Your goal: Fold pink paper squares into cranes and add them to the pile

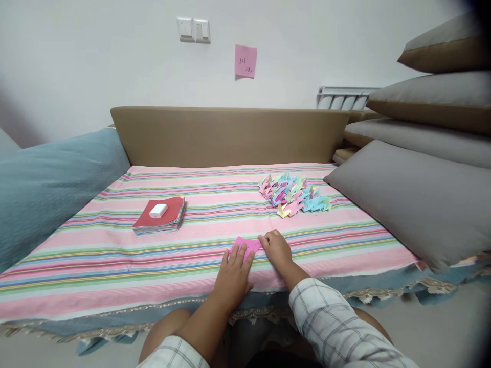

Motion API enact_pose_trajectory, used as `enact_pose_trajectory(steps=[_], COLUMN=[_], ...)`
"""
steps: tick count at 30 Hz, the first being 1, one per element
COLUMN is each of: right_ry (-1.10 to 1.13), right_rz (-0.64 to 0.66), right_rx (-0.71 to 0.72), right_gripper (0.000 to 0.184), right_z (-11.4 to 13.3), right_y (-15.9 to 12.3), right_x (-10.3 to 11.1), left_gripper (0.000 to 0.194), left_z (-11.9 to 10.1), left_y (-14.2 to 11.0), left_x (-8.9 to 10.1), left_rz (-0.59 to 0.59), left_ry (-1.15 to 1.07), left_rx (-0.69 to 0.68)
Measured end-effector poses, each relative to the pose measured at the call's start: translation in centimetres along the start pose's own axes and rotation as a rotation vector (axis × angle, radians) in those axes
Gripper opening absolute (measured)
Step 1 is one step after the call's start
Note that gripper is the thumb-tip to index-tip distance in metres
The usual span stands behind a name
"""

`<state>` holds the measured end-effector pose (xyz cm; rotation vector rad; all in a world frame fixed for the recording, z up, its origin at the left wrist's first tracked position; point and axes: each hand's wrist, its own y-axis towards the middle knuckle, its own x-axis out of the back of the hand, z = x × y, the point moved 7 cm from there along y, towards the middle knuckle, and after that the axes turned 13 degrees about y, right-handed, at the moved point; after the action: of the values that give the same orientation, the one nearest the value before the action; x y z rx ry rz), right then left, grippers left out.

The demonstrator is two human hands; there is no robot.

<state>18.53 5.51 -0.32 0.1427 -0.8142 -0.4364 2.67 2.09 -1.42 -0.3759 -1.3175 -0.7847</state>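
A small folded piece of pink paper (247,244) lies on the striped cloth in front of me. My left hand (235,271) rests flat on its near left part, fingers stretched out and covering some of it. At the paper's right corner, my right hand (276,249) is closed, with thumb and forefinger on the edge. Beyond the right hand sits a cluster of folded paper cranes (293,194) in pink, blue, yellow, green and purple. To the left is a stack of square paper (161,214) with a red sheet on top, bearing a small white box-shaped object (158,210).
The striped cloth (95,250) covers the seat of a sofa with a brown backrest (230,135). Grey cushions (418,199) are piled at the right. A blue-covered armrest (57,179) stands at the left. A pink note (245,61) and light switches (194,30) are on the wall.
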Motion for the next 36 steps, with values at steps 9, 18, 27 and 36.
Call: enact_pose_trajectory(steps=[9, 18, 27, 36], right_ry=[-0.013, 0.228, 0.027, -0.053], right_rz=[0.004, -0.112, 0.038, -0.084], right_rx=[-0.018, 0.083, 0.475, 0.437], right_gripper=[0.028, 0.023, 0.026, 0.025], right_z=[0.2, -0.1, 2.9, 2.3], right_y=[-0.1, -1.0, -4.9, -4.8], right_x=[0.0, 1.2, 0.7, 1.0], left_gripper=[0.086, 0.084, 0.084, 0.083], left_z=[-0.1, -0.1, -0.1, 0.0], left_y=[-0.1, 0.0, 0.0, 0.0], left_x=[0.3, 0.4, 0.4, 0.5], left_rz=[0.015, 0.027, 0.027, 0.049], left_ry=[0.014, 0.005, -0.019, -0.018], left_rx=[-0.021, -0.014, -0.008, -0.013])
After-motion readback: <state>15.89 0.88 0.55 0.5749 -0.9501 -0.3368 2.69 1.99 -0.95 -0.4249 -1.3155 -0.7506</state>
